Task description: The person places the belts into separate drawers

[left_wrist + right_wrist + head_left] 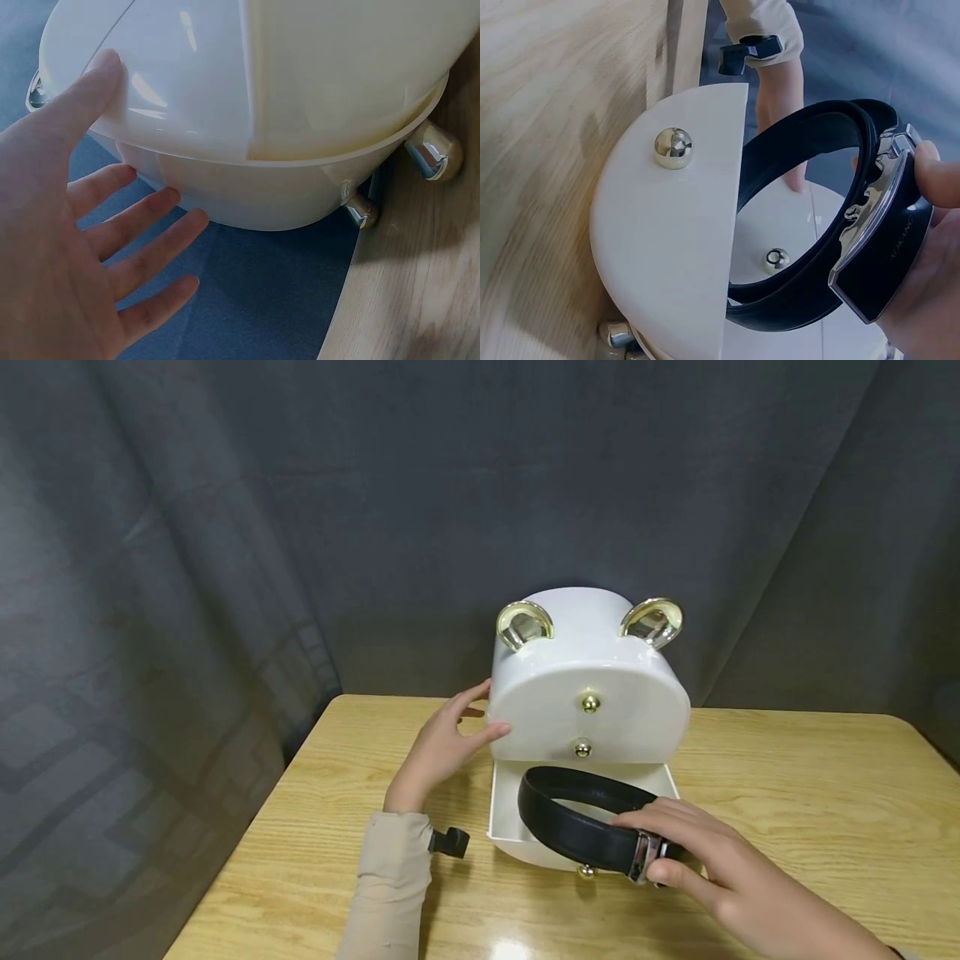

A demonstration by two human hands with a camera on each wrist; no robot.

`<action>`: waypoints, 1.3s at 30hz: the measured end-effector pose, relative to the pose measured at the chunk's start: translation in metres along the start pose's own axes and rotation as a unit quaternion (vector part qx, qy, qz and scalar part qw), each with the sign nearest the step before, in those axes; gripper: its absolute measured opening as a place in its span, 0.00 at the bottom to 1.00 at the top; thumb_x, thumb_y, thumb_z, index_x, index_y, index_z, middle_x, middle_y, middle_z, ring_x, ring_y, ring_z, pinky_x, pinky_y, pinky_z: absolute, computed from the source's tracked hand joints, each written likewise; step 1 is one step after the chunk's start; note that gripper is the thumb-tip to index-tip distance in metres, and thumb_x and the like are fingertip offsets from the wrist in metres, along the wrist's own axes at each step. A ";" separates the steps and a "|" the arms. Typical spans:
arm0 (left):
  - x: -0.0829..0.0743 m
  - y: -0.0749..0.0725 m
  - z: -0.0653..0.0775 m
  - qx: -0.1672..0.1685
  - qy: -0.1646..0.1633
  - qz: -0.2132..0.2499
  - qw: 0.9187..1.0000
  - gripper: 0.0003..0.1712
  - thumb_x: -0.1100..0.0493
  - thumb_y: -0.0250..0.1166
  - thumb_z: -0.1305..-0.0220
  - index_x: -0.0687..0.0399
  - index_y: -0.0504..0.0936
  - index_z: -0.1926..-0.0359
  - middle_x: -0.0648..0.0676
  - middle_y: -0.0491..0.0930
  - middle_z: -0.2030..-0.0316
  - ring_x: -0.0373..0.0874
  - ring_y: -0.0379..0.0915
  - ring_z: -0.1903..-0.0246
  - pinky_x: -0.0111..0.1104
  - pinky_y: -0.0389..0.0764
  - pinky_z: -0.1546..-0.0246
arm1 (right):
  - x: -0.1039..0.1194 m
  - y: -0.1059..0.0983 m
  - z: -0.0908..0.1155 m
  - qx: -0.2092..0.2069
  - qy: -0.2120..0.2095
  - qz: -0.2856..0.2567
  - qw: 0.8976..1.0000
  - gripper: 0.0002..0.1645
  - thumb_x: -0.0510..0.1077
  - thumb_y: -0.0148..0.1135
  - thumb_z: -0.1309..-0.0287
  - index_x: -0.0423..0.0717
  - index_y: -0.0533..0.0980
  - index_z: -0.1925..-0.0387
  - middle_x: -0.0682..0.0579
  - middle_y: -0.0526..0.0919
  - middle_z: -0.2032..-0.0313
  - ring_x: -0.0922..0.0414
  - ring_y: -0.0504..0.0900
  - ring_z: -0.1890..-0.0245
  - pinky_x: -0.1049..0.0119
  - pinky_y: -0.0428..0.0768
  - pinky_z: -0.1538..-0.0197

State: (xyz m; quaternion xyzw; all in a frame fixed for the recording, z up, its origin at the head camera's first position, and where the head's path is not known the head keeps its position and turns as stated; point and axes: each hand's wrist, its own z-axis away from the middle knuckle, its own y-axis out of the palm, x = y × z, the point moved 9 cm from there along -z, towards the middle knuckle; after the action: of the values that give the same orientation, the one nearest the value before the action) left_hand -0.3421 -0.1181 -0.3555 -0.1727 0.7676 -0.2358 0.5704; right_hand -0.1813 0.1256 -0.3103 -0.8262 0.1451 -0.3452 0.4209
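A coiled black leather belt (573, 835) with a silver buckle (877, 217) is gripped at the buckle end by my right hand (708, 852). In the head view its loop overlaps the pulled-out bottom drawer (504, 810) of a white rounded storage box (585, 652). Fingers spread, my left hand (446, 743) rests against the left side of that box, its thumb by the front edge. The left wrist view shows the left thumb (105, 71) on the white shell, with the other fingers beside it.
Gold ear shapes (525, 625) top the box, and round gold knobs (590, 702) dot its front. It stands on a wood-grain table (810, 793). Behind the table's back edge hangs a dark grey curtain (450, 510). A black strap mount (450, 842) sits on the left wrist.
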 end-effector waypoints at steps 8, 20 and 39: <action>0.000 -0.001 0.001 -0.002 -0.003 -0.004 1.000 0.45 0.26 0.62 0.56 0.22 0.61 0.35 0.31 0.66 0.43 0.38 0.67 0.46 0.44 0.72 0.51 | 0.001 0.004 -0.014 -0.007 -0.022 0.020 1.000 0.30 0.39 0.65 0.48 0.63 0.71 0.43 0.66 0.73 0.50 0.67 0.72 0.52 0.72 0.72 0.55; 0.000 -0.002 0.001 -0.002 0.002 -0.008 1.000 0.44 0.25 0.62 0.56 0.20 0.60 0.36 0.32 0.65 0.43 0.39 0.67 0.45 0.44 0.72 0.51 | -0.011 0.018 -0.026 0.007 -0.033 0.022 0.999 0.26 0.43 0.63 0.45 0.63 0.72 0.45 0.67 0.73 0.50 0.66 0.71 0.51 0.69 0.72 0.54; 0.000 -0.002 0.002 -0.003 0.000 -0.012 1.000 0.43 0.25 0.61 0.56 0.18 0.60 0.36 0.30 0.65 0.43 0.38 0.67 0.46 0.42 0.73 0.51 | -0.042 0.034 -0.034 0.031 -0.015 -0.007 0.999 0.23 0.46 0.61 0.43 0.60 0.73 0.44 0.64 0.74 0.48 0.63 0.71 0.49 0.65 0.73 0.52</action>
State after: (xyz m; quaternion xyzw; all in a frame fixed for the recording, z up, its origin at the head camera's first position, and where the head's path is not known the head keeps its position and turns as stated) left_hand -0.3407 -0.1196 -0.3549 -0.1835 0.7663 -0.2409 0.5666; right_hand -0.2331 0.1069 -0.3424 -0.8191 0.1221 -0.3399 0.4458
